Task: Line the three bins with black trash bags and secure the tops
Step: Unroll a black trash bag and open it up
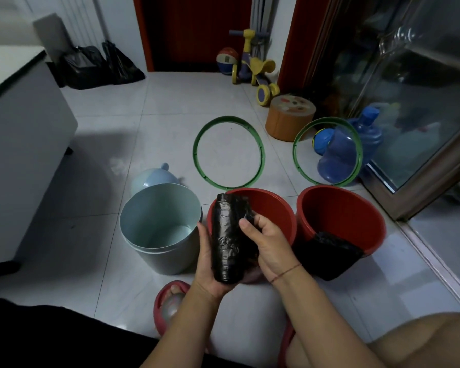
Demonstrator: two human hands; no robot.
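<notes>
1. Black plastic catches the eye first: a roll of trash bags [225,243] is held nearly upright in front of the middle red bin [276,208], over its near left rim.
2. The left hand [210,264] cups the roll from below, with its thumb up the left side and its fingers wrapped behind.
3. The right hand [268,243] pinches the roll's loose edge near the top, between thumb and fingers.
4. Three bins stand in a row on the white tile floor [104,144]. A pale blue bin [157,258] is on the left, the middle red bin is next, and a right red bin [340,208] is last.
5. A black bag [327,253] hangs over the right red bin's near rim, partly inside and partly outside.
6. Beyond the red bins are two green rings. The left ring [195,155] lies flat on the floor. The right ring [295,150] is just beside a blue water jug [340,155].
7. A pale blue lid [154,176] lies just behind the pale blue bin.
8. A foot in a red slipper [168,304] shows below the hands.
</notes>
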